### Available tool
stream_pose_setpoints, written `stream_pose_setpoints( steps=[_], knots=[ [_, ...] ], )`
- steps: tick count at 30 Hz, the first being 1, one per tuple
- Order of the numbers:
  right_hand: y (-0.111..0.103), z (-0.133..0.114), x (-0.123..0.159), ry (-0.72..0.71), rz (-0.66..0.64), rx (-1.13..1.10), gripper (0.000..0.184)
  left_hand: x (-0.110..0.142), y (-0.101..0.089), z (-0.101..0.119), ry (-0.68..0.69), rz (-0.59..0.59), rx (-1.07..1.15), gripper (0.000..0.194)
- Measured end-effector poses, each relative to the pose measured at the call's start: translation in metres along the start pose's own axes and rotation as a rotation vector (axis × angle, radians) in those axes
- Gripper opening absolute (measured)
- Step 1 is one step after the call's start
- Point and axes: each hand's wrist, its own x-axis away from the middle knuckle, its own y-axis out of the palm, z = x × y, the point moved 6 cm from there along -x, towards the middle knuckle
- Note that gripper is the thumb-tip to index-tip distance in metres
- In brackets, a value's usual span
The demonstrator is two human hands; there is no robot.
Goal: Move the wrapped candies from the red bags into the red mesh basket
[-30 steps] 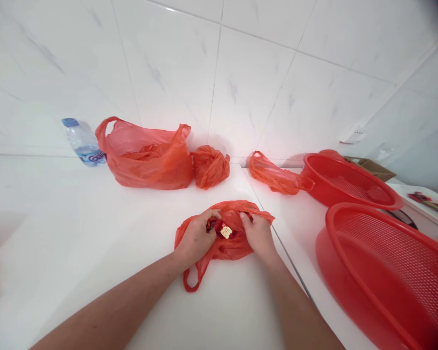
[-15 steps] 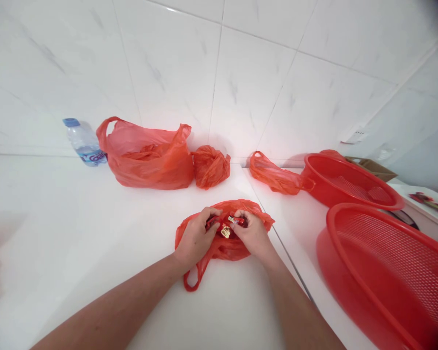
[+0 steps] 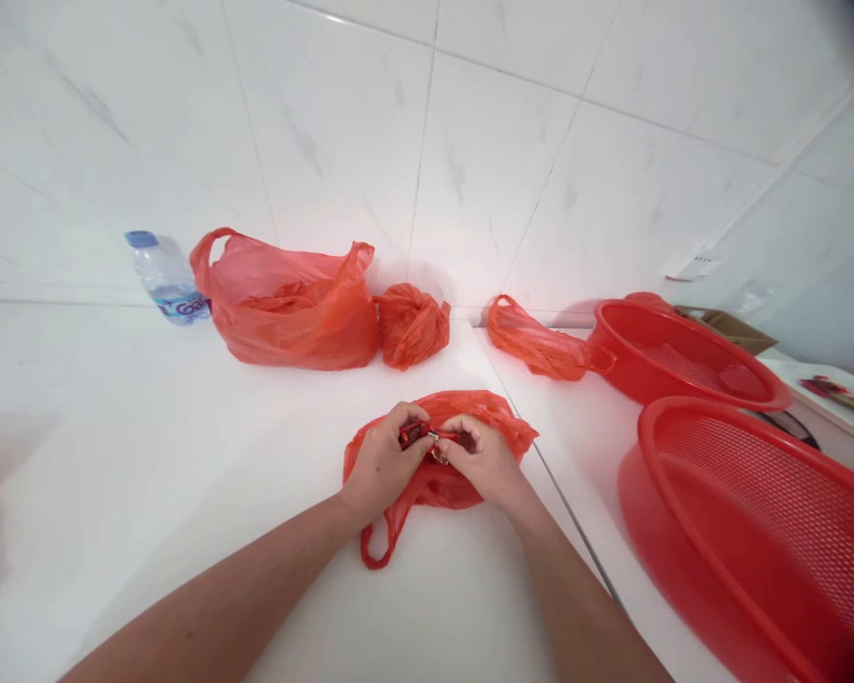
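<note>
At the front bag (image 3: 442,490): right hand (image 3: 489,465) has come nearer to left hand (image 3: 380,465), so both now work together.
Fingers: clamped on red packets (image 3: 413,433), left and right; how many, I cannot tell.
Packets: at the bag's mouth.
Desk (image 3: 149,427): wide room leftward; seam (image 3: 567,507) and basket (image 3: 659,531) limit the right.

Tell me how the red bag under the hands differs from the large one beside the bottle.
The near bag lies low and slumped; the large bag stands taller, by the wall. The left hand and right hand hold small red and gold pieces at the near bag's mouth; neither touches the large bag. Both are thin red plastic with a visible loop handle.
</note>
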Motion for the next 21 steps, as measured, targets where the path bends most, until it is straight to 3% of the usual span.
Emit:
stream_pose_setpoints(
  steps=[7,13,21],
  knots=[
    [0.001,-0.004,0.001,-0.013,-0.040,0.010,0.011,0.000,0.002,0.000,0.025,-0.004,0.018,0.012],
    [0.001,-0.005,0.001,-0.041,0.001,0.005,0.010,0.001,0.003,-0.001,0.040,0.001,0.042,0.011],
    [-0.039,0.010,-0.003,-0.025,0.425,-0.013,0.018,0.002,0.003,-0.002,0.039,0.002,0.027,0.007]
  ],
)
